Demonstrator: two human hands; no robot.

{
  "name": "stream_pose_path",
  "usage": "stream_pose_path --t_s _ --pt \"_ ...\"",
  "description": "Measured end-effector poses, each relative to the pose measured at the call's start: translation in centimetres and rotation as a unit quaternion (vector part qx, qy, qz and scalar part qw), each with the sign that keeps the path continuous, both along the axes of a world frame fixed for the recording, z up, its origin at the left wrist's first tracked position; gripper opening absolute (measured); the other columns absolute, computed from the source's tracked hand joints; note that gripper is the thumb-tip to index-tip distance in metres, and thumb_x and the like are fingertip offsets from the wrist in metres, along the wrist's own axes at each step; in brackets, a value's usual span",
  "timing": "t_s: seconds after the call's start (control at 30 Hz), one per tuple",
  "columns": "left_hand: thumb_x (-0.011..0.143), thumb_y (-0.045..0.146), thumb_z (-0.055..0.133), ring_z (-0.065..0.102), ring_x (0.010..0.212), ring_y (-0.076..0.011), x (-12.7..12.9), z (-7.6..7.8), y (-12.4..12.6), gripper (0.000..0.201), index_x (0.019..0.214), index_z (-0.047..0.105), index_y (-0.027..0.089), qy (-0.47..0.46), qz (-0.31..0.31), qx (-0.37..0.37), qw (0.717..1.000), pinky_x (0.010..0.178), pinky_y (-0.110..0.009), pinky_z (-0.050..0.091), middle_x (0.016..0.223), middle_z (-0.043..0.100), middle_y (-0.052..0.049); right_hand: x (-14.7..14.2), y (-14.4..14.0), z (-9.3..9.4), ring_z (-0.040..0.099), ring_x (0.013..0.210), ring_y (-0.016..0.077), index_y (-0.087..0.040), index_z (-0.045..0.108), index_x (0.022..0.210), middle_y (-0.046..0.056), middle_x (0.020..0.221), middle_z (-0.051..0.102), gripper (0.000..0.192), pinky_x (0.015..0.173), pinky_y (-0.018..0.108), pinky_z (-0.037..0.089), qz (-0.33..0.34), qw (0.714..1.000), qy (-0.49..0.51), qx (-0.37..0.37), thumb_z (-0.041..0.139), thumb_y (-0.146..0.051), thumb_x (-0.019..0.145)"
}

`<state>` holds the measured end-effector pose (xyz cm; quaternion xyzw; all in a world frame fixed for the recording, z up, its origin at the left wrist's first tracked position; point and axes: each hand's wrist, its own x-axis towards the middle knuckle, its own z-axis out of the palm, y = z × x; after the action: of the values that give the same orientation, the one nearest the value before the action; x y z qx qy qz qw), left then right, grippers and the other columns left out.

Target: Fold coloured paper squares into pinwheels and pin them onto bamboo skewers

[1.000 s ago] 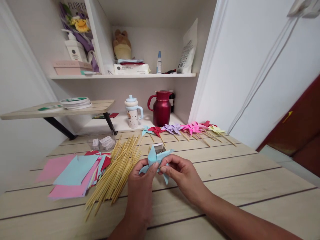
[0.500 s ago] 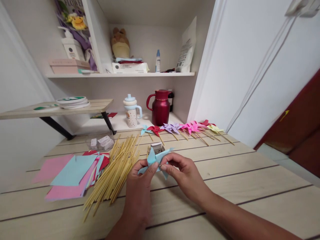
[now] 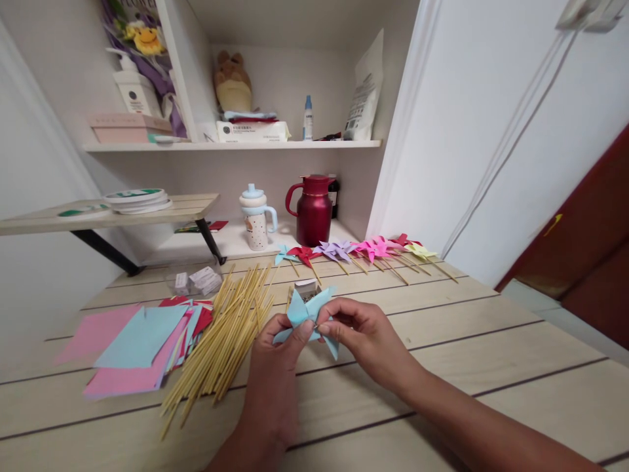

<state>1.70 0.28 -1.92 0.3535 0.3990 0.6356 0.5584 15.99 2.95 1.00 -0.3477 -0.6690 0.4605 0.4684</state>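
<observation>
The left hand (image 3: 278, 347) is nearly closed, its thumb and fingers pinching the blue pinwheel (image 3: 299, 314) from the left. The right hand (image 3: 366, 334) has its thumb and forefinger drawn together at the pinwheel's middle; whatever small piece sits between those tips is too small to tell. The pinwheel is held up over the table (image 3: 442, 367), in front of a small box (image 3: 305, 286). Left of the hands lie loose sticks (image 3: 216, 347), then coloured paper (image 3: 140, 337). Farther back, a row of mounted pinwheels (image 3: 376, 248) stretches rightward, near a red jug (image 3: 313, 213).
</observation>
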Motion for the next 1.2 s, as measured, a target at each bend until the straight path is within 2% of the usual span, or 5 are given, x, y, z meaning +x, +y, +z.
stream_pose_path --t_s 0.23,0.5,0.7,0.8,1.2 --pt "0.080 0.033 0.071 0.057 0.082 -0.0144 0.2 0.3 -0.1 0.016 0.092 0.070 0.021 0.013 -0.028 0.006 1.000 0.081 -0.028 0.043 0.087 0.070 -0.001 0.2 0.1 0.0 0.053 0.062 0.0115 -0.017 0.063 0.078 -0.002 0.065 0.060 0.008 0.058 0.023 0.041 0.025 0.999 0.011 -0.043 0.065 -0.023 0.082" --pt "0.082 0.034 0.068 0.061 0.090 -0.0173 0.2 0.3 -0.1 0.022 0.099 0.070 0.020 0.030 -0.037 0.021 0.999 0.088 -0.032 0.042 0.095 0.071 -0.004 0.3 0.2 0.0 0.054 0.062 0.0115 -0.017 0.063 0.077 -0.001 0.065 0.062 0.009 0.057 0.022 0.042 0.022 0.999 0.003 -0.041 0.065 -0.024 0.083" --pt "0.078 0.037 0.072 0.063 0.092 -0.0170 0.2 1.1 -0.3 0.021 0.092 0.071 0.021 0.099 0.023 -0.001 0.995 0.086 -0.028 0.044 0.090 0.074 -0.001 0.4 0.1 -0.2 0.052 0.058 0.0111 -0.017 0.064 0.078 -0.001 0.064 0.062 0.010 0.054 0.022 0.040 0.022 0.998 -0.009 -0.053 0.065 -0.026 0.083" --pt "0.075 0.035 0.074 0.065 0.090 -0.0176 0.3 1.2 -0.3 0.022 0.091 0.071 0.021 0.094 0.044 0.003 0.995 0.085 -0.028 0.046 0.091 0.074 -0.002 0.4 0.0 -0.1 0.052 0.058 0.0110 -0.017 0.064 0.078 -0.001 0.064 0.061 0.011 0.053 0.022 0.040 0.022 0.998 -0.012 -0.049 0.066 -0.027 0.082" --pt "0.072 0.038 0.075 0.066 0.088 -0.0194 0.1 0.8 -0.2 0.028 0.094 0.073 0.020 0.092 0.047 -0.025 0.994 0.084 -0.030 0.045 0.091 0.075 -0.004 0.5 0.1 0.1 0.052 0.060 0.0120 -0.018 0.063 0.077 -0.001 0.065 0.060 0.014 0.056 0.023 0.040 0.022 0.998 -0.029 -0.051 0.065 -0.030 0.083"
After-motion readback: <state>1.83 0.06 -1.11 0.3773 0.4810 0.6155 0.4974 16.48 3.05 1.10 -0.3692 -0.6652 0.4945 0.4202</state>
